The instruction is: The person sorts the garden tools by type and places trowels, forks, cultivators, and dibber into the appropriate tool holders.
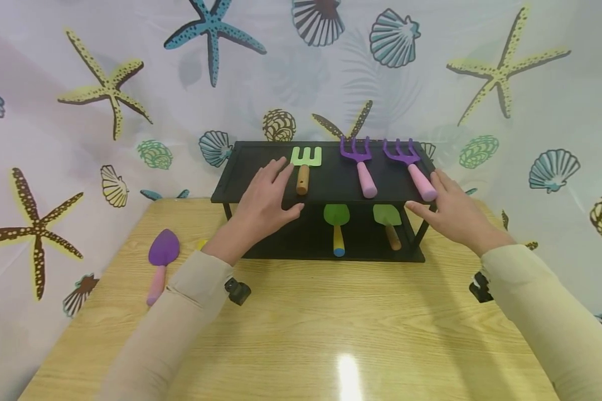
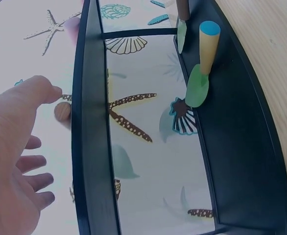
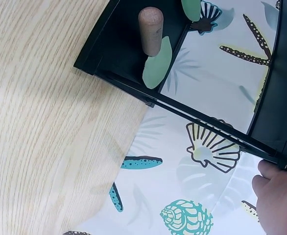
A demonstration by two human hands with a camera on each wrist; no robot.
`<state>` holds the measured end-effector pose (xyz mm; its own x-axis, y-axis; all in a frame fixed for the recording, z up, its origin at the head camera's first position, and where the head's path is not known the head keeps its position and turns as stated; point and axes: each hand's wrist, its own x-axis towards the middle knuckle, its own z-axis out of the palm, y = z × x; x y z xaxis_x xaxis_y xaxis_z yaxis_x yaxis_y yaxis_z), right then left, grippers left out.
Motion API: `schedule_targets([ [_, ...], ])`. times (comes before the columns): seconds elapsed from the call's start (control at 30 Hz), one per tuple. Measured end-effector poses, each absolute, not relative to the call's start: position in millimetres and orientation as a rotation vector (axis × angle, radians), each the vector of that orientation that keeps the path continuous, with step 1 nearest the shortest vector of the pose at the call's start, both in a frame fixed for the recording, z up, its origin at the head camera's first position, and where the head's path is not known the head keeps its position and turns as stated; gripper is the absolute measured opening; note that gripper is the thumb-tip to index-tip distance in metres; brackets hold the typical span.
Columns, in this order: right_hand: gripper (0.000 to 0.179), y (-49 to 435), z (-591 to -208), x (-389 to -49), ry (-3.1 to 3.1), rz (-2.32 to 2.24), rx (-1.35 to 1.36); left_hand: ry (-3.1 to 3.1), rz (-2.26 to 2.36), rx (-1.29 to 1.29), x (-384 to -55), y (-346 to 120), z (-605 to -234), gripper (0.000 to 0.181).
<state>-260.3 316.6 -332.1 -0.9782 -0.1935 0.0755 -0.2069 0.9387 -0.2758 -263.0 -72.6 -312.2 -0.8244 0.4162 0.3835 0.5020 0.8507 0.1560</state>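
3 forks [image 1: 366,179] are lying between left hand [image 1: 262,199], fingers spread, holding nothing, and right hand [image 1: 455,214], whose grip I cannot tell, at rack's [image 1: 331,188] 3 o'clock edge; table [image 1: 301,312] is extending toward 6 o'clock.

Forks [image 1: 365,177], trowels [image 1: 338,236] on black rack [image 1: 243,164]

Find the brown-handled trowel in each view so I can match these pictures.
Head: trowel right of centre, a little below mid-height.
Left wrist: trowel at the top edge, right of centre.
Right wrist: trowel in the upper middle.
Shared landmark: the black rack, only partly in frame in both wrist views.
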Motion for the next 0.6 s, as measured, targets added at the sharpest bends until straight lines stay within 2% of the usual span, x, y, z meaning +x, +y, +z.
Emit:
schedule_targets([
  [0.6, 0.107, 317, -333, -260, -3.046, 0.420, 0.322, -2.575, -0.465, -0.677, -226, -128, -324, 0.080],
])
